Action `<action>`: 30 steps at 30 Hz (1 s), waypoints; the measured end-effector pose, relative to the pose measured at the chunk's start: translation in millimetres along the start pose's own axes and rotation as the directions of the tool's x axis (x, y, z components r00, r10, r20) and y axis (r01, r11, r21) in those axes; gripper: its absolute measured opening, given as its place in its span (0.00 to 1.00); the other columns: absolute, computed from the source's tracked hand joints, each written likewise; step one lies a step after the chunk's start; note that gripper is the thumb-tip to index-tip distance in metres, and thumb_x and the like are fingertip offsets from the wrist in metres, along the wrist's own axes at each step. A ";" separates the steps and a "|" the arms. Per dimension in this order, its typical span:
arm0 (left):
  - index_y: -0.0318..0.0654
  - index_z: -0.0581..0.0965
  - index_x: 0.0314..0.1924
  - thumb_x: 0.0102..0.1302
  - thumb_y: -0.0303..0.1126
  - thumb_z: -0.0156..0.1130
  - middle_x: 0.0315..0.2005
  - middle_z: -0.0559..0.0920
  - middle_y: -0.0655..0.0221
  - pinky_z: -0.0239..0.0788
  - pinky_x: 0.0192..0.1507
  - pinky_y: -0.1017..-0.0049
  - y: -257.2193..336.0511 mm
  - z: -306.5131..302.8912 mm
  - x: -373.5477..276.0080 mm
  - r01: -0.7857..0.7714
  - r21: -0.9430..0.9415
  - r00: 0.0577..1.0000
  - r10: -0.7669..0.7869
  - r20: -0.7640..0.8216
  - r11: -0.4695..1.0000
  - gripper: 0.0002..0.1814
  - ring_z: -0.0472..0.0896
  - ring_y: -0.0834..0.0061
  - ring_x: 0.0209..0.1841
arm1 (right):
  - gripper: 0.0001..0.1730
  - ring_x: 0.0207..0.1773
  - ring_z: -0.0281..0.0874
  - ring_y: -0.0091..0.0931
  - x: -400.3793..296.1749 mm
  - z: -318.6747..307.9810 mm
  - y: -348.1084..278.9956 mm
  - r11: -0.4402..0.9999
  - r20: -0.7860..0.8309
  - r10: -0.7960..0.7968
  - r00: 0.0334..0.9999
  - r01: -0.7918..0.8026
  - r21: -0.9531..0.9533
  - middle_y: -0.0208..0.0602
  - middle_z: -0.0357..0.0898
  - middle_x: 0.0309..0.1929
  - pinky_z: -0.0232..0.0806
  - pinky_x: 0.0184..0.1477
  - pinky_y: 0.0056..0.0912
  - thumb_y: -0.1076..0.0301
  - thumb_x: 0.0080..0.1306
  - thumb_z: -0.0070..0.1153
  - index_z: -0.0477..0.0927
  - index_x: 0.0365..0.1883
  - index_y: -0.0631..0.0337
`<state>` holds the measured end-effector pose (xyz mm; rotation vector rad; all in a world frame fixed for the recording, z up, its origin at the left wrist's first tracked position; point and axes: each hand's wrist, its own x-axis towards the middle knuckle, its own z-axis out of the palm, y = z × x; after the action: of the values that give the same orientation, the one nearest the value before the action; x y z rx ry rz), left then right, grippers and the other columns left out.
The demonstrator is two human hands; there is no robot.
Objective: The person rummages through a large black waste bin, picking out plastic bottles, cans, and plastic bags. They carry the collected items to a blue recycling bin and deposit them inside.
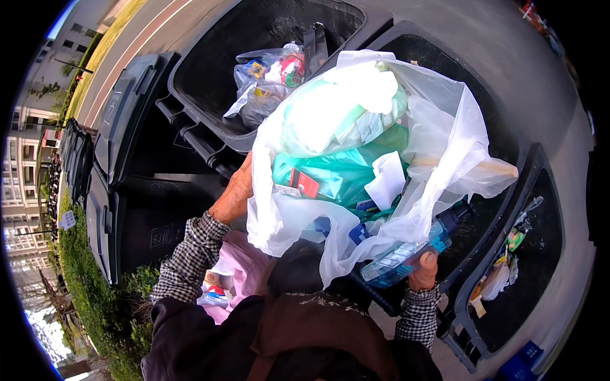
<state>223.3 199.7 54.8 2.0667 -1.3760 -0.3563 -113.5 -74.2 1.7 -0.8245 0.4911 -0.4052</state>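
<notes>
A large white plastic bag (429, 224) gapes wide over a black wheeled bin (498, 124). Inside it lie a brightly lit tied bag (333, 114), a green plastic bag (340, 164), a red packet (305, 183) and crumpled white paper (387, 180). My left hand (237, 190) holds the white bag's left side, its fingers hidden behind the plastic. At the bag's lower right, my right hand (424, 272) grips a clear bluish plastic bottle (398, 262) with a dark pump top, thumb uppermost.
Another open bin (209, 90) at upper left holds bagged rubbish (271, 76). On the right, an open bin (529, 290) contains wrappers (500, 276). Lidded bins (124, 119) line the left beside a hedge (81, 271). A pink bag (243, 262) with packaging hangs or rests below my left forearm.
</notes>
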 end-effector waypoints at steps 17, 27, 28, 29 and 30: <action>0.32 0.77 0.49 0.61 0.23 0.63 0.41 0.83 0.58 0.73 0.48 0.69 -4.8 3.7 28.0 0.238 -0.096 0.970 -0.241 -0.025 0.966 0.15 0.82 0.64 0.45 | 0.42 0.49 0.79 0.32 -10.9 7.8 -23.8 0.983 -0.022 0.110 0.994 -0.112 -0.144 0.43 0.79 0.46 0.72 0.52 0.37 0.43 0.53 0.66 0.70 0.55 0.66; 0.32 0.74 0.58 0.73 0.36 0.55 0.44 0.82 0.67 0.72 0.47 0.79 50.0 18.0 151.7 0.183 -0.716 0.931 -0.353 -0.093 0.673 0.19 0.80 0.81 0.44 | 0.37 0.48 0.78 0.30 -49.9 -24.3 -19.3 0.962 -0.198 -0.065 0.978 0.009 -0.272 0.44 0.77 0.48 0.72 0.52 0.37 0.48 0.58 0.64 0.69 0.57 0.66; 0.32 0.75 0.57 0.72 0.36 0.56 0.43 0.83 0.67 0.72 0.46 0.80 52.5 35.2 166.5 0.193 -0.732 0.927 -0.366 -0.081 0.653 0.19 0.79 0.82 0.43 | 0.37 0.49 0.78 0.30 -52.9 -20.9 -23.0 0.967 -0.243 -0.105 0.964 0.042 -0.251 0.44 0.76 0.49 0.72 0.53 0.37 0.49 0.58 0.64 0.69 0.57 0.66; 0.32 0.76 0.56 0.71 0.36 0.57 0.43 0.83 0.68 0.71 0.45 0.81 52.5 57.9 181.0 0.204 -0.754 0.926 -0.372 -0.058 0.625 0.19 0.79 0.82 0.42 | 0.37 0.51 0.77 0.30 -58.3 -20.6 -25.5 0.968 -0.301 -0.147 0.942 0.075 -0.238 0.44 0.76 0.51 0.71 0.54 0.37 0.50 0.59 0.63 0.69 0.58 0.67; 0.32 0.77 0.54 0.69 0.35 0.59 0.41 0.83 0.69 0.70 0.43 0.81 59.0 73.8 193.7 0.261 -0.750 0.916 -0.401 -0.006 0.608 0.18 0.78 0.83 0.41 | 0.38 0.54 0.75 0.31 -65.7 -26.2 -30.8 0.934 -0.339 -0.195 0.920 0.069 -0.350 0.45 0.74 0.54 0.69 0.56 0.37 0.51 0.59 0.63 0.68 0.60 0.67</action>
<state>221.9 -15.7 57.0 1.5720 -0.5505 -0.7374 -186.3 -74.5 27.0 -1.1209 0.8743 -0.6215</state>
